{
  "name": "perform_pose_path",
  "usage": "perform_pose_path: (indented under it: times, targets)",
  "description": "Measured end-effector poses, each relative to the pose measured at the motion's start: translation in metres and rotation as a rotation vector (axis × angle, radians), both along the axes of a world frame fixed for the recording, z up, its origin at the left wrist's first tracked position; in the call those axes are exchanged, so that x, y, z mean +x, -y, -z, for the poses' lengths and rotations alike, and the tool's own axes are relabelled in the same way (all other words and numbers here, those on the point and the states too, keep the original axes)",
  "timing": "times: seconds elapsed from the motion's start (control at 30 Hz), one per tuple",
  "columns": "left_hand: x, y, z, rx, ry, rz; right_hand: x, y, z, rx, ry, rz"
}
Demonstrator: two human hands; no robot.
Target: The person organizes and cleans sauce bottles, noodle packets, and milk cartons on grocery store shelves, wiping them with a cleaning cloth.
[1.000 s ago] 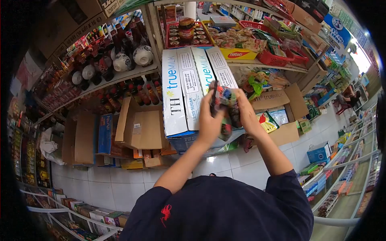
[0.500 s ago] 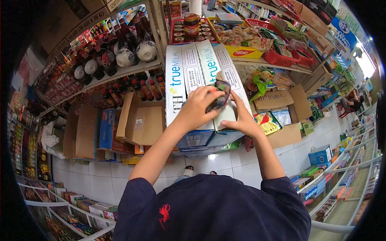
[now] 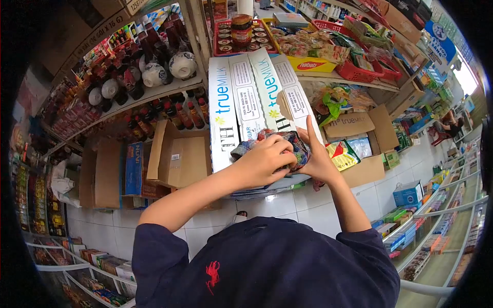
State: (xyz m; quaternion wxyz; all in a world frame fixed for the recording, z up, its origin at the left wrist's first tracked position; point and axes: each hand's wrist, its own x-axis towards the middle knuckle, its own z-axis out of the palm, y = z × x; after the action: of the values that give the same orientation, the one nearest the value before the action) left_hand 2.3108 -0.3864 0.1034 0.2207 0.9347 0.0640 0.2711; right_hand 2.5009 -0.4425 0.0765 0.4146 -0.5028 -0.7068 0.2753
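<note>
While the left hand (image 3: 264,163) curls tight over a colourful cloth (image 3: 297,139) lying on the milk boxes (image 3: 241,97), the right hand (image 3: 319,160) touches its edge, grip hidden. Open brown boxes (image 3: 179,159) sit beside; bottles (image 3: 174,115) behind.

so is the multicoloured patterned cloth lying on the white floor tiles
No, the multicoloured patterned cloth is held between the left hand and right hand against the white and blue milk cartons.

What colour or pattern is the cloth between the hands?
The cloth is a busy multicoloured print, blue, red and dark; head view.
</note>
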Motion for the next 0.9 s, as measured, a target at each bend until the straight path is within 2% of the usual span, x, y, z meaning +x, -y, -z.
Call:
perform_pose_path:
  times: [0.2,0.23,0.33,0.4,0.43,0.47,0.6,0.7,0.73,0.8,0.9]
  targets:
    - [0.011,-0.042,0.001,0.035,-0.052,-0.019,-0.001,0.003,-0.002,-0.01,0.027,0.034]
    - [0.013,-0.058,0.004,0.02,-0.046,-0.047,-0.001,0.003,-0.003,0.033,0.118,0.058]
    - [0.018,-0.103,0.003,-0.004,0.022,-0.136,0.001,0.003,0.001,-0.016,0.124,0.053]
    - [0.024,-0.138,0.006,-0.048,-0.031,-0.177,0.0,0.003,-0.003,-0.008,0.135,0.038]
    - [0.029,-0.158,0.008,0.033,0.009,-0.197,0.0,0.004,-0.007,-0.027,0.147,0.046]
    - [0.035,-0.183,0.017,-0.032,0.071,-0.213,-0.002,0.005,-0.011,-0.045,0.159,0.054]
    - [0.047,-0.246,0.009,-0.049,0.03,-0.342,0.0,0.004,-0.004,0.078,0.203,0.053]
    - [0.058,-0.285,0.019,-0.05,0.16,-0.362,-0.001,0.004,-0.009,0.032,0.17,0.06]
    - [0.061,-0.294,0.023,-0.042,0.178,-0.351,-0.001,0.005,-0.009,0.016,0.156,0.06]
    - [0.067,-0.303,0.024,-0.055,0.134,-0.507,-0.002,0.005,-0.01,0.024,0.159,0.067]
    - [0.071,-0.296,0.018,-0.037,0.09,-0.584,-0.002,0.006,-0.013,0.005,0.14,0.06]
